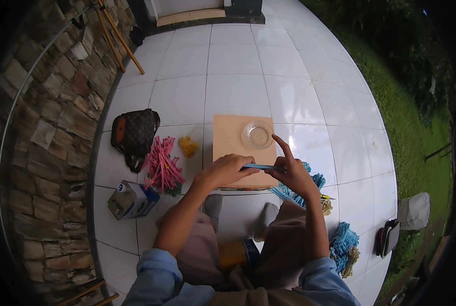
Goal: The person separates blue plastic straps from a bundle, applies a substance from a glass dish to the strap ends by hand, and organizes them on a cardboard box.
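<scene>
Glossy white tiles (233, 97) surround a tan rectangular board (228, 135); by its near edge, left hand (229, 169) and right hand (293, 175) clamp fingers on a slim, straight, light-blue strip (262, 166).

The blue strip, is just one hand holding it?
No, the left hand and the right hand both hold the blue strip, one toward each end.

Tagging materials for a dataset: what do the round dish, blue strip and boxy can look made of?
Dish: clear glass or hard plastic, glossy; tan board shows through.
Blue strip: perhaps ribbon, paper or plastic, fairly smooth; too small to tell.
Boxy can: probably painted metal, slightly shiny; bare-looking grey face, crisp edges.
</scene>
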{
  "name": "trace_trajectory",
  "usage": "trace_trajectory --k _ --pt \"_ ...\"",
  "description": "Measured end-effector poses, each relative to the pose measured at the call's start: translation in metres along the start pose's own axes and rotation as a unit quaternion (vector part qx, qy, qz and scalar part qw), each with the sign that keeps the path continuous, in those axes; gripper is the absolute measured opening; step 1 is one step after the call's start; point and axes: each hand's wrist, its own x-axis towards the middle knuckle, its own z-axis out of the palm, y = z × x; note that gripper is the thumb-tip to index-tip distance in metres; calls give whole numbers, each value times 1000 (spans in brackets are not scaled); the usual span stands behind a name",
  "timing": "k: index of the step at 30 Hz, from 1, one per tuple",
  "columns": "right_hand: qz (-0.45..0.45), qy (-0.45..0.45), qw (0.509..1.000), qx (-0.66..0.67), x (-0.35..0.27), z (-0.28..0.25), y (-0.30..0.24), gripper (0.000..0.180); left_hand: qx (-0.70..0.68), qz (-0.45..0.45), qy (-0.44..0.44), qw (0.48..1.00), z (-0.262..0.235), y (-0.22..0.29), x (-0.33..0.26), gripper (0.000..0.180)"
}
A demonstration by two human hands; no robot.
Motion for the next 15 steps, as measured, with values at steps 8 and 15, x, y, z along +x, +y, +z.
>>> trace_trajectory --k 8,15 --pt "-211 369 890 166 -38 -45 -46 82 -38 49 205 977 -31 62 -23 12" --pt "-272 304 859 308 -57 -55 -90 74 80 191 337 918 -35 84 -31 23"
